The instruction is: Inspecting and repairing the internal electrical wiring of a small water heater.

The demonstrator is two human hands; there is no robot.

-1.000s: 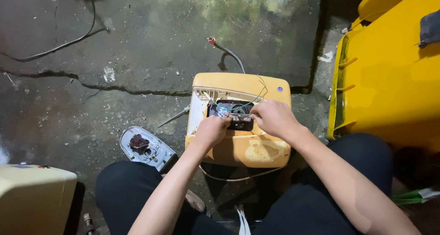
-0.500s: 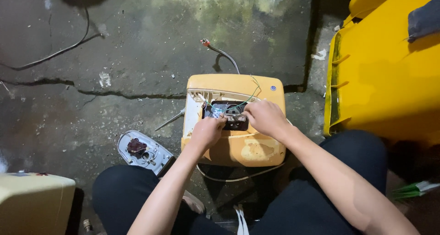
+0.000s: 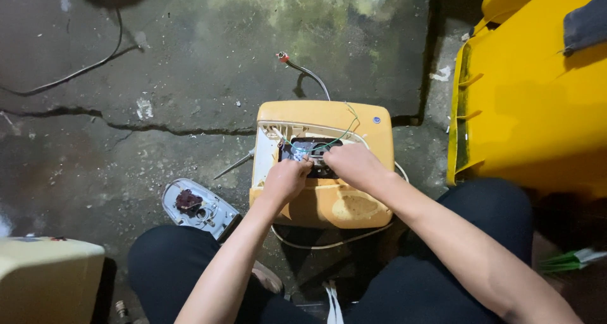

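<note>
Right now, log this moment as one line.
left hand: on dark part in yellow housing | right hand: same part | clear cover: floor, left

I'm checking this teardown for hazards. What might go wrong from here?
The thin green wires loop right beside both hands, left hand and right hand, and might snag or tear. The yellow appliance casing sits on cracked, damp-looking concrete floor, so it might rock.
</note>
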